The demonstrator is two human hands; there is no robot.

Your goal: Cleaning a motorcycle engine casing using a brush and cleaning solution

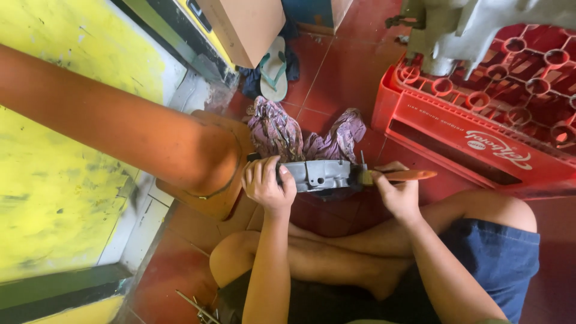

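Grey metal part, cast and boxy, held above the crossed legs of a seated person; long axis runs left to right across the head view, one end in each hand. Left hand: fingers wrapped closed around the part's left end. Right hand: closed on a brush with an orange handle, handle pointing right, bristles touching the part's right end. Patterned purple rag lies just behind the part. Surface: red tiled floor. Surroundings: red bottle crate at right, bearing a pale metal casting; orange post and yellow wall at left; cardboard box and a sandal beyond.
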